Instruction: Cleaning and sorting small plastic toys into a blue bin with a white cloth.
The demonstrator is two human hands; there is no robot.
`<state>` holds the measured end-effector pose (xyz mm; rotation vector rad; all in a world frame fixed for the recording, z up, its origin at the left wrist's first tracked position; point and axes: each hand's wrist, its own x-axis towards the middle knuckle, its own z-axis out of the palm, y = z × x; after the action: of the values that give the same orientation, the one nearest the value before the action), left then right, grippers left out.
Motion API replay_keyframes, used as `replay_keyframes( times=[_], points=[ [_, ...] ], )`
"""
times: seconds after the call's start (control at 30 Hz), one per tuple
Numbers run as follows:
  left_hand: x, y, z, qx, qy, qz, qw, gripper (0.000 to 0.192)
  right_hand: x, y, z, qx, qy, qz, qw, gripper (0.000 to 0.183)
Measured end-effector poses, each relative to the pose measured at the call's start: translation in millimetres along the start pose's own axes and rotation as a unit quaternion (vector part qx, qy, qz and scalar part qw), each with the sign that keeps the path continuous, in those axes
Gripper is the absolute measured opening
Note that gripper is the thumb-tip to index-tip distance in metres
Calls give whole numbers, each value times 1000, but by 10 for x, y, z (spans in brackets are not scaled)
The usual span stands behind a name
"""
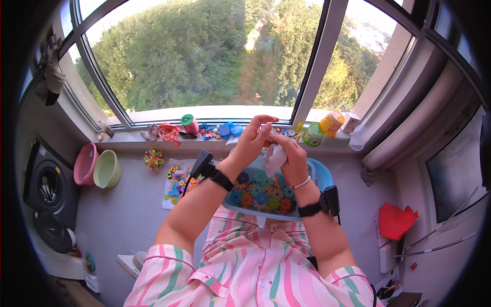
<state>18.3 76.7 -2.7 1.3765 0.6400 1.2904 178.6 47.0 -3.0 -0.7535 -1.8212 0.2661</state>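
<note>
My right hand [293,159] grips a crumpled white tissue or cloth [274,160], which hangs below its fingers. Close against its fingertips is my left hand [251,142], thumb and index finger spread; its other fingers are partly hidden, so whether it pinches anything is unclear. Both hands are raised over a light blue plastic tub [253,213] at my lap. Inside lie many notched plastic discs [262,197] in teal, orange, green and purple. Behind its right side shows a round blue basin [324,172].
A white sheet [167,203] with small discs lies on the floor at left. Beyond it are a colourful spiky ball [154,159], a green basin [107,169] and a pink basin [85,164]. Cups [332,122] and small toys line the windowsill [211,144]. A red cloth [397,220] is at right.
</note>
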Motion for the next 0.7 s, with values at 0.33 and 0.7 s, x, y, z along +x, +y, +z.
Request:
replay_keyframes(
  times=[0.33,0.7],
  points=[
    [-26,-23,-97,115,89,27,989,21,-73,97,-144,35,19,54,998,15],
    [-56,-30,-99,259,85,79,959,22,1,-7,-40,105,-71,19,992,31]
  ],
)
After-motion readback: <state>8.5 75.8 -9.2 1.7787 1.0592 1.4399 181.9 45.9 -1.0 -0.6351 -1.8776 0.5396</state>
